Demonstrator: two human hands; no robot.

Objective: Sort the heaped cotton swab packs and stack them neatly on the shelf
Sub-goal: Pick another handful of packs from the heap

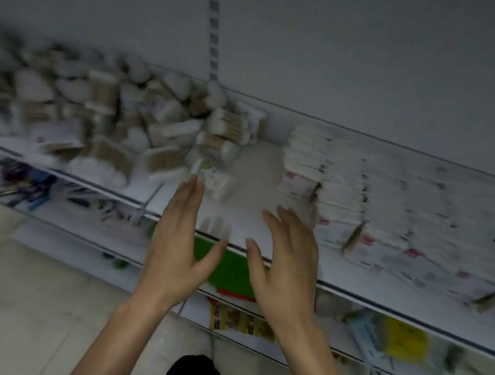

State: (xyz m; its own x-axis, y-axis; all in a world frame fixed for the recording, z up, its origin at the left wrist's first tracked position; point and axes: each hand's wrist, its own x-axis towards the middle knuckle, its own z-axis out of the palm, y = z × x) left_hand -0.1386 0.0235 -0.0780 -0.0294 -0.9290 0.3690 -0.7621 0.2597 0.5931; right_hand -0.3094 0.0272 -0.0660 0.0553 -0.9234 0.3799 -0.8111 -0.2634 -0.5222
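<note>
Cotton swab packs lie heaped at the left of the shelf, neat stacks fill its right, and over the bare gap at its front edge the left hand and right hand hover with fingers straight, holding nothing, above a green pack lower down.

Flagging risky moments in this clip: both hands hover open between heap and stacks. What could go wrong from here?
1. The heap lies loose right up to the front of the shelf; pulling one pack out could send others sliding off.
2. The right hand is close to the stacks, where some packs seem to lean; a brush might topple them.
</note>
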